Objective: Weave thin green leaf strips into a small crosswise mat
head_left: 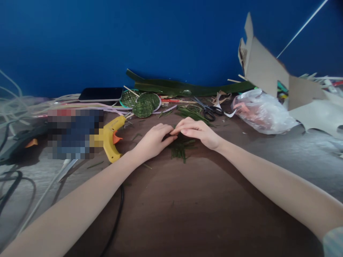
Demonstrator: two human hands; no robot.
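A small piece of interlaced green leaf strips (pixel 180 152) lies on the brown table, its near ends poking out beneath my hands. My left hand (pixel 154 141) is closed at its left edge, thumb and fingertips pinched together over the strips. From the right, my right hand (pixel 199 132) meets it, fingers bent and fingertips touching those of the left hand over the piece. The far part of the weave is hidden under both hands. Just behind them rests a bundle of loose green leaf strips (pixel 191 114), with black scissors (pixel 209 110) beside it.
A yellow glue gun (pixel 109 139) lies left of my left hand. Woven green discs (pixel 144 107) and a phone (pixel 101 94) are at the back. Long leaves (pixel 187 88) run along the blue wall. A plastic bag (pixel 264 112) and cut cardboard (pixel 265 64) stand on the right.
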